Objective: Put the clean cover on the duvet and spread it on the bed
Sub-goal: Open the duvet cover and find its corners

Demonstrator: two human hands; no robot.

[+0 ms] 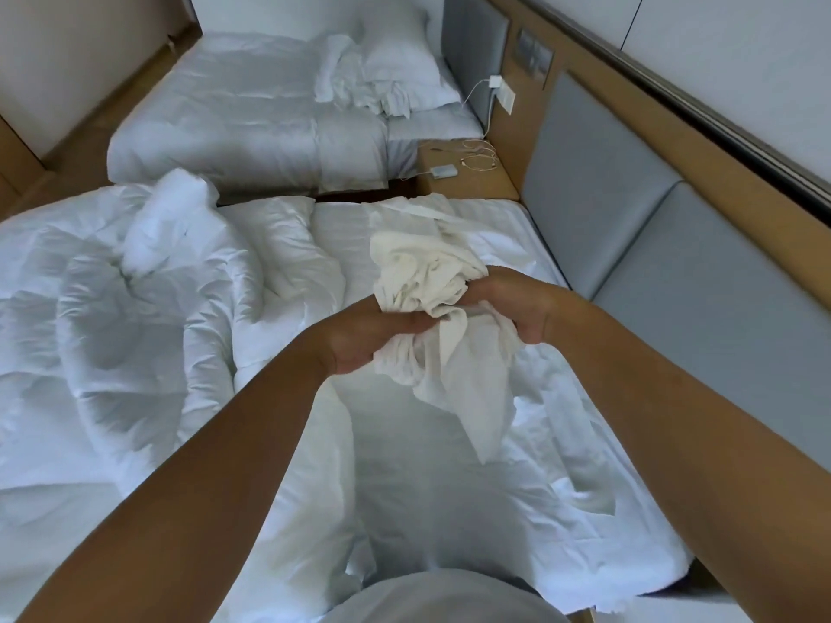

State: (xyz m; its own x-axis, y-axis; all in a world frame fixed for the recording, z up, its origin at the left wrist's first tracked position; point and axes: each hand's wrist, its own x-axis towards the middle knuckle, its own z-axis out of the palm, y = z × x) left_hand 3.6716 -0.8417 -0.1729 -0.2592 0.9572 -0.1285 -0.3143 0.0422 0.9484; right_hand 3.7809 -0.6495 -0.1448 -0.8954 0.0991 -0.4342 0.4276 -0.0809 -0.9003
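Observation:
A bunched white duvet cover [431,281] is held up over the near bed [449,487]. My left hand [373,339] grips its lower folds from the left, and my right hand [517,303] grips the bunch from the right. A loose tail of the cover hangs down between my hands toward the mattress. The bare white duvet [126,317] lies crumpled in a heap on the left half of the bed, apart from the cover.
A second bed [252,123] with a pillow [395,60] and crumpled linen stands beyond. Between the beds is a wooden nightstand [467,182] with cables and a charger. A grey padded headboard [629,227] runs along the right wall. Wooden floor shows at far left.

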